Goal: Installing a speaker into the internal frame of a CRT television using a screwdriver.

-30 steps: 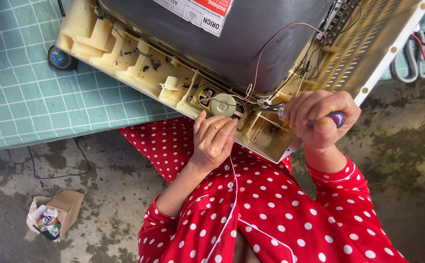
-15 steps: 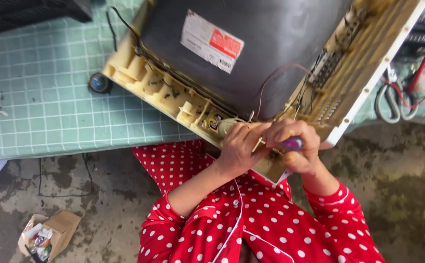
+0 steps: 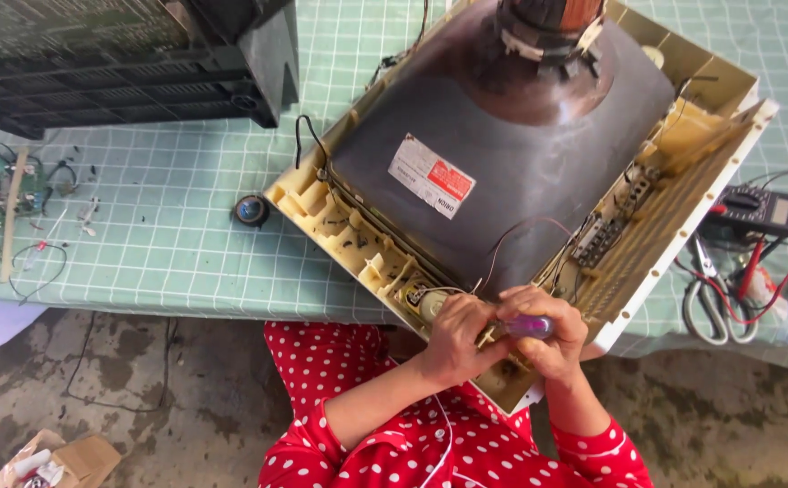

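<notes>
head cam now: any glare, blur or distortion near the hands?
Head view: soft even daylight, no hard shadows; mild sheen on the tube; left hand, right hand and purple screwdriver handle slightly soft; wide-angle bending at the table edges.

Beyond my hands, a table (image 3: 141,244) covered in a pale green grid-patterned cloth fills the upper view in even daylight. Below and to my left lies a stained, cracked concrete floor (image 3: 141,389).
</notes>
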